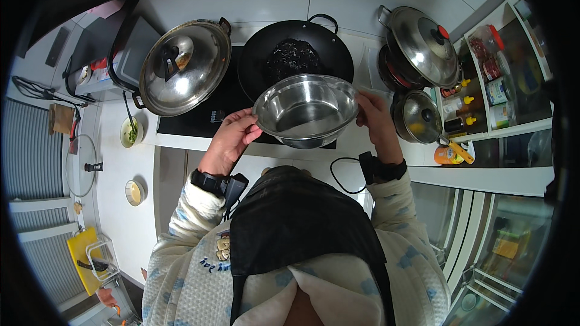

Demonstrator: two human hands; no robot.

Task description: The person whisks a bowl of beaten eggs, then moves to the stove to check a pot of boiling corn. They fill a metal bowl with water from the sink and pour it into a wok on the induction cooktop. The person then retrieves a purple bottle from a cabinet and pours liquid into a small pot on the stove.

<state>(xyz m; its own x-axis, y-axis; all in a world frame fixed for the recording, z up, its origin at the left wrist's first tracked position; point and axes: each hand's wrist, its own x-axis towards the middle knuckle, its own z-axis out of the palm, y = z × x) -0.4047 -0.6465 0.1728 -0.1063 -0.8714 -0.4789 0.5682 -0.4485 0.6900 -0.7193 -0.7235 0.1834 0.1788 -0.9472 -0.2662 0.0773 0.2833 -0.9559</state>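
Observation:
A stainless steel bowl is held by its rim between my two hands, over the front edge of the cooktop. My left hand pinches the left rim, and my right hand grips the right rim. The bowl looks to have some clear liquid in it, though reflections make this hard to tell. Just behind it stands a black wok, with a dark, glistening patch at its bottom. To the left of the wok, a large lidded pan sits on the cooktop.
At right stand a large steel-lidded pot, a smaller lidded pan and a shelf of jars and bottles. The left counter holds a bowl of chopped greens and a bowl of pale yellow contents. A glass lid stands farther left.

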